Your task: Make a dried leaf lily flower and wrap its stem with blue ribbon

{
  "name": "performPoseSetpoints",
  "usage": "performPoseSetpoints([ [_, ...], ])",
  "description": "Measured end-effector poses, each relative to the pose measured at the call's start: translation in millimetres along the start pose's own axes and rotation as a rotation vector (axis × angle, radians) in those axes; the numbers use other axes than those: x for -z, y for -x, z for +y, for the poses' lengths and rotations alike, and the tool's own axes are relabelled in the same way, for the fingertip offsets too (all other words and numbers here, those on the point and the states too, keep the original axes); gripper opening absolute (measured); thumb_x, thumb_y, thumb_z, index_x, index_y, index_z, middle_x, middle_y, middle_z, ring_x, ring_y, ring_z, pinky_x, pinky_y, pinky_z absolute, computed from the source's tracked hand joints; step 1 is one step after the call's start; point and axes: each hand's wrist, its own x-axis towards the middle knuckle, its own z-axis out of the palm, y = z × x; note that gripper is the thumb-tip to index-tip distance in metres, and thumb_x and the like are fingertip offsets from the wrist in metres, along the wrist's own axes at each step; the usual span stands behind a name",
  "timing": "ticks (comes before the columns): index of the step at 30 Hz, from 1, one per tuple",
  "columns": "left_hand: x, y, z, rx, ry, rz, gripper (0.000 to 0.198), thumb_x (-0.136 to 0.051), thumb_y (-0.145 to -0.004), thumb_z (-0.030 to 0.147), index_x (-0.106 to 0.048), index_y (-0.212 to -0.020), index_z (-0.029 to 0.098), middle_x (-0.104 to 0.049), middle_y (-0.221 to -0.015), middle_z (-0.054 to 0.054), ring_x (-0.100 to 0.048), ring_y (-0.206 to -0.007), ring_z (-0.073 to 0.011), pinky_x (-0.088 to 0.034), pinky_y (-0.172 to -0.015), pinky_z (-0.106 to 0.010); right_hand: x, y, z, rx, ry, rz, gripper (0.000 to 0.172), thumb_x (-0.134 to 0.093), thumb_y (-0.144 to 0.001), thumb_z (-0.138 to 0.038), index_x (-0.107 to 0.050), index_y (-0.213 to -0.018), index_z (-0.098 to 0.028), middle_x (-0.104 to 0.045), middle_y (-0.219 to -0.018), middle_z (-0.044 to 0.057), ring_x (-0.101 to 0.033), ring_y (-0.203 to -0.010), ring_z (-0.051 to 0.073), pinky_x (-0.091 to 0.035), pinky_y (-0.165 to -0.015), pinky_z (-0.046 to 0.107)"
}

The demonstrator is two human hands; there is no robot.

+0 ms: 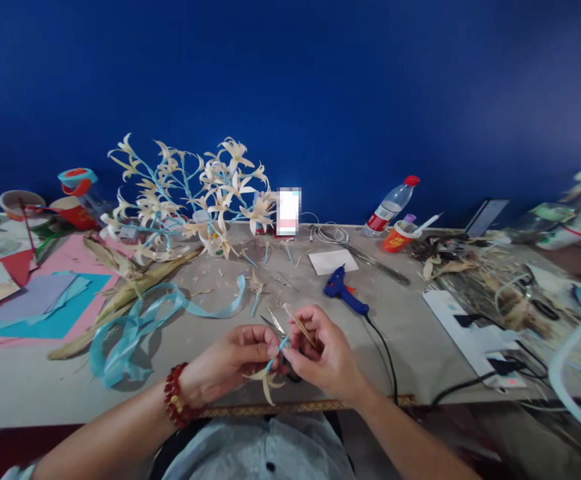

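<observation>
My left hand (245,357), with a red bead bracelet at the wrist, pinches the blue-wrapped stem of a small cream flower (266,383), which hangs below the fingertips. My right hand (323,350) meets it at the stem's other end, thumb and finger pinched there. A thin tan stick (301,325) with a pale tip also sits in the right hand's fingers. Scissors (276,323) lie just behind the hands, their handles partly hidden. A light blue ribbon (163,303) curls on the table to the left.
Cream flowers on blue stems (195,190) stand at the back left. A blue glue gun (343,292) lies right of centre, its cable running to the front edge. Further right are a white power strip (470,340), a bottle (390,207) and an orange cup (399,237).
</observation>
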Motion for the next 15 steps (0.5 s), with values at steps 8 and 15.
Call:
performPoseSetpoints([
  [8,-3.1,1.9,-0.3,-0.034,-0.011,0.021,0.021,-0.083,-0.071,0.025,-0.068,-0.078,0.012,-0.069,-0.072,-0.003,-0.06,-0.069,-0.0108,-0.04,-0.066,-0.019,-0.1,-0.7,-2.6,-0.044,-0.07,-0.03,0.028,-0.065,-0.079,-0.017,-0.051,-0.102,-0.023,-0.054,-0.077,-0.005,-0.048,-0.057,0.007,-0.04,-0.052,0.017],
  [15,-2.1,2.8,-3.1,-0.149,-0.225,0.097,0.021,-0.081,-0.073,0.028,-0.067,-0.079,0.013,-0.065,-0.074,-0.001,-0.055,-0.069,-0.0105,-0.039,-0.067,-0.021,-0.7,-1.5,-1.7,-0.088,-0.186,-0.072,0.029,-0.064,-0.076,-0.015,-0.051,-0.101,-0.023,-0.052,-0.077,-0.006,-0.046,-0.057,0.007,-0.038,-0.053,0.018],
])
